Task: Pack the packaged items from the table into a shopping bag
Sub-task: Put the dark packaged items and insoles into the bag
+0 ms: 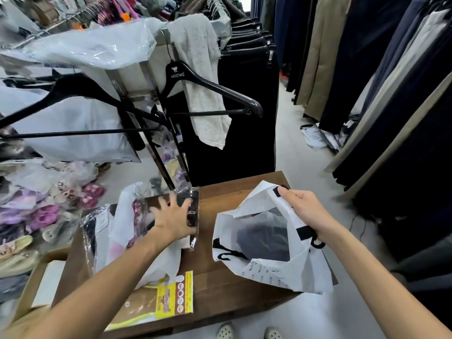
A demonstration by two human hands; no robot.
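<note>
A white shopping bag (269, 272) with black handles lies open on the right of the wooden table (220, 285), with a dark item inside it. My right hand (303, 209) grips the bag's upper edge and holds its mouth open. My left hand (175, 216) is spread flat on a dark garment in clear plastic wrap (192, 206) at the table's middle. Under my left arm lie a white plastic-wrapped packet (122, 231) with a pink print and a black-and-white wrapped packet (90, 231). A yellow-labelled flat packet (168, 299) sits at the table's near edge.
A clothes rack with black hangers (212, 89) and a grey towel (205, 77) stands just behind the table. Dark trousers hang along the right aisle (391, 94). Wrapped slippers are piled at the left (44, 211). An open box (46, 280) stands left of the table.
</note>
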